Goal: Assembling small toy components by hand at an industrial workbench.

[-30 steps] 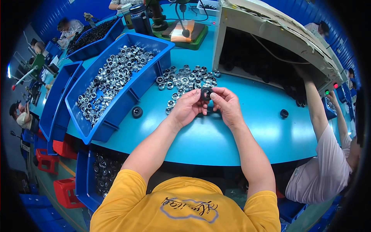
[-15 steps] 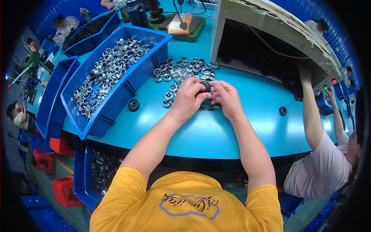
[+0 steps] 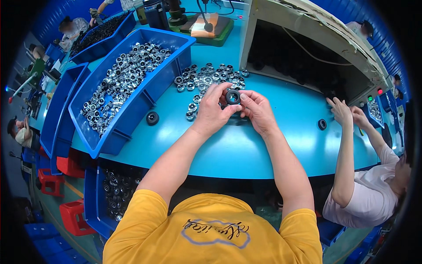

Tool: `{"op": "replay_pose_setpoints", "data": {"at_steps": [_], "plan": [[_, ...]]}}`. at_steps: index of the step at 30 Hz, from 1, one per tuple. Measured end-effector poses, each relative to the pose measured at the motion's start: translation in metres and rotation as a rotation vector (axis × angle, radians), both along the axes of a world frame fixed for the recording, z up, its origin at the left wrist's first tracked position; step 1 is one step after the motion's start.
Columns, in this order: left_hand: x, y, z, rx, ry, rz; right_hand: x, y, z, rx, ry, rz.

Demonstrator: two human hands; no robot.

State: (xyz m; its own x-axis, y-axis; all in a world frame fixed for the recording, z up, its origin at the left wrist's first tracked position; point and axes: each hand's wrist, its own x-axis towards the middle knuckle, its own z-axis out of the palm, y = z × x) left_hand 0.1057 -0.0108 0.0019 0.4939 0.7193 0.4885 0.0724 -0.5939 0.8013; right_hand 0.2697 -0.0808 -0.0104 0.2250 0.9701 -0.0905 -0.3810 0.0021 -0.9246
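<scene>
Above the table, both my hands hold a small black tyre (image 3: 233,91) upright, its ring face toward me. The fingers and thumb of my left hand (image 3: 212,107) close on its left side. My right hand (image 3: 259,112) pinches its right edge between thumb and fingers. A dark patch shows beneath the tyre between my hands; I cannot tell what it is. Just behind my hands lie many loose chrome wheel hubs (image 3: 207,81) with black centres. To the left, a black wheel (image 3: 152,118) rests on the table, and another black tyre (image 3: 322,124) lies to the right.
A long blue bin (image 3: 173,47) full of chrome hubs stands at left on the blue table (image 3: 211,154). A cream open-fronted box (image 3: 249,39) stands at the back right. Beside it are a co-worker's hands (image 3: 347,113). Below the table edge, a blue crate (image 3: 91,193) holds black wheels.
The tyre has turned from edge-on to showing its open ring, still between my hands. At right, the co-worker's arm has come out of the box, and both their hands now meet in front of it.
</scene>
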Motion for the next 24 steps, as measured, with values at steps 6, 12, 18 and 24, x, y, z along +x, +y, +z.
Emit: {"op": "replay_pose_setpoints", "data": {"at_steps": [6,12,18,24], "plan": [[0.000,0.000,-0.001,-0.058,0.015,-0.024,0.000,-0.002,0.001,0.015,0.014,0.008],[0.001,0.000,-0.001,-0.074,0.028,-0.028,0.002,-0.002,-0.001,-0.006,0.033,0.017],[0.000,0.008,-0.009,-0.343,-0.269,-0.101,0.013,0.005,-0.007,0.019,-0.488,-0.236],[-0.003,0.012,-0.001,-0.539,-0.437,-0.060,0.011,0.009,-0.018,0.321,-1.435,-0.412]]}}
